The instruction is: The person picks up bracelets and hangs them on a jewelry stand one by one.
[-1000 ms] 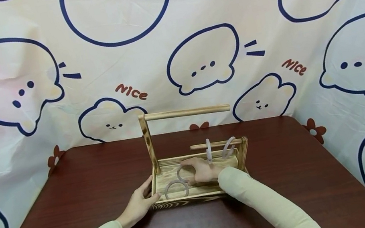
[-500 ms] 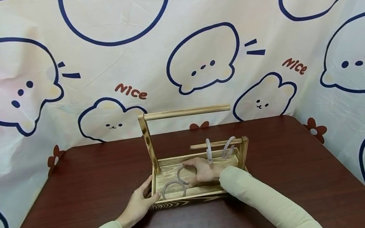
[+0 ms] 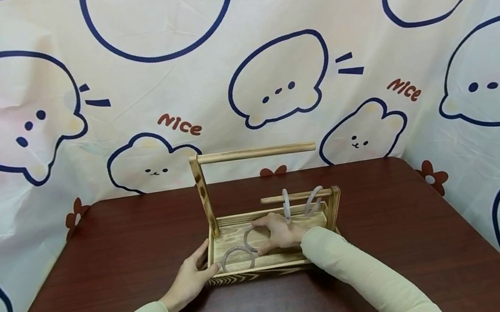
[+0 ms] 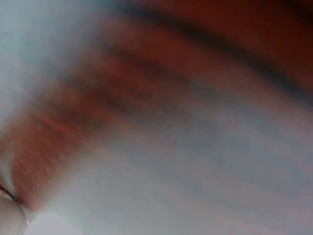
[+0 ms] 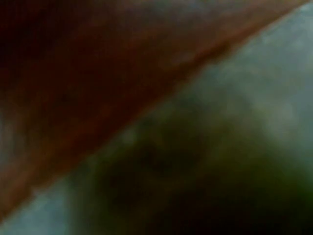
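A wooden bangle rack (image 3: 260, 273) with a shallow tray base stands on the table. My left hand (image 3: 190, 276) grips the tray's left end, thumb on the front corner. Inside the tray, my right hand (image 3: 279, 230) holds a pale grey bangle (image 3: 245, 241) between thumb and forefinger; part of that ring is hidden. Another grey bangle (image 3: 252, 256) lies flat at the tray's front left, close against the first. Two whitish bangles, an upright one (image 3: 285, 197) and a slanted one (image 3: 310, 202), hang on the short lower bar (image 3: 270, 201). Both wrist views are blurred.
The rack's tall left post (image 3: 204, 197) carries a long upper bar (image 3: 256, 152) whose right end is free. A short post (image 3: 334, 208) bears the lower bar at the right. Beyond the dark red table (image 3: 141, 220) hangs a cartoon-printed cloth (image 3: 207, 85).
The front bangle has slid slightly left. My right hand has drawn slightly right, with its thumb and forefinger now clearer at the other bangle's edge. My left hand stays put.
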`<state>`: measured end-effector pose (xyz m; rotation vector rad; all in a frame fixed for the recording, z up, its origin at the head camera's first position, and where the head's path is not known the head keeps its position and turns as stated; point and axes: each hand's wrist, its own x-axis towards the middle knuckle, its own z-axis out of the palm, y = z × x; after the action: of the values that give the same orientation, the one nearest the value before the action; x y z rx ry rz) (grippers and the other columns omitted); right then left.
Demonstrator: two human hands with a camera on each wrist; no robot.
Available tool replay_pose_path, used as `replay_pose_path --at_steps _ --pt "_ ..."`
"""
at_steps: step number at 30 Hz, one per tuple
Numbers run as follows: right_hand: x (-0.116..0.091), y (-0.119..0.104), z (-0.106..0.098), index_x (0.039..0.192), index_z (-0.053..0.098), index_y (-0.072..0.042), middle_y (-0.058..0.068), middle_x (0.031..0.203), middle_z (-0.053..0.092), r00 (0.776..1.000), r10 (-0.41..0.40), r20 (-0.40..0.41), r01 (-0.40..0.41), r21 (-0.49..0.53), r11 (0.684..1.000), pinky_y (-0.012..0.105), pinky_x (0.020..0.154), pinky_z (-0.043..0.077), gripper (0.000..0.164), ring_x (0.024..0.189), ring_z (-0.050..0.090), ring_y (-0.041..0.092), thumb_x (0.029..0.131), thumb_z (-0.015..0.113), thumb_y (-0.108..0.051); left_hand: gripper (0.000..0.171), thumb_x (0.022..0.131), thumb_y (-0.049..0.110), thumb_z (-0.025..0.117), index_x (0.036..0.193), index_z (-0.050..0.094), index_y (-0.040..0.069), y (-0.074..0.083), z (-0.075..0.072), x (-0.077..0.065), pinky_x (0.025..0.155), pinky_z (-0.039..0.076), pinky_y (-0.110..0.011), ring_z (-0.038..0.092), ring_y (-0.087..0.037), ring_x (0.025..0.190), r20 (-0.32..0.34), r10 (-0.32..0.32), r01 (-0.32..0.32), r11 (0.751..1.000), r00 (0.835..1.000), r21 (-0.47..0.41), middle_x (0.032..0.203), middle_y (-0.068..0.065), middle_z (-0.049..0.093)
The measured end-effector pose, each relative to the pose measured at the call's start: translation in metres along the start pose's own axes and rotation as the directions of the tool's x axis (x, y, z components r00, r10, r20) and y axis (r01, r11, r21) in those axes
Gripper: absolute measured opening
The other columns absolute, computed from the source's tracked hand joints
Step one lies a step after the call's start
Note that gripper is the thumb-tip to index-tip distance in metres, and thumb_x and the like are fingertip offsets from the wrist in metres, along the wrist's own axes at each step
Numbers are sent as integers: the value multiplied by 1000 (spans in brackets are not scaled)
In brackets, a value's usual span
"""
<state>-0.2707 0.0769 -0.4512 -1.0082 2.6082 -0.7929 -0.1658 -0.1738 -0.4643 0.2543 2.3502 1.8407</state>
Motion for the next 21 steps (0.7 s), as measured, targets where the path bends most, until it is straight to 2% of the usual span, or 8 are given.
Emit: replay_pose_path --at_steps 7,15,21 --pt "-3 2 0 130 51 -1 11 129 55 998 -16 -62 16 -8 1000 40 100 38 75 122 47 26 70 78 -37 72 89 7 58 147 15 4 -2 1 0 84 46 -20 41 -37 125 5 -32 32 999 999 20 147 -23 23" --pt "-2 -6 0 133 49 -5 7 130 53 998 0 -56 2 33 999 38 100 38 77 120 46 23 71 77 -41 71 89 5 57 146 15 1 0 0 0 81 47 -19 43 -37 123 -12 -22 22 1000 1000 11 143 -27 29" --pt "0 -13 5 134 48 -8 4 132 53 997 -8 -82 6 -27 1000 35 100 39 79 118 47 19 68 78 -42 71 89 5 58 146 15 1 0 1 0 80 47 -18 44 -36 123 -21 -35 35 999 999 29 143 -26 30"
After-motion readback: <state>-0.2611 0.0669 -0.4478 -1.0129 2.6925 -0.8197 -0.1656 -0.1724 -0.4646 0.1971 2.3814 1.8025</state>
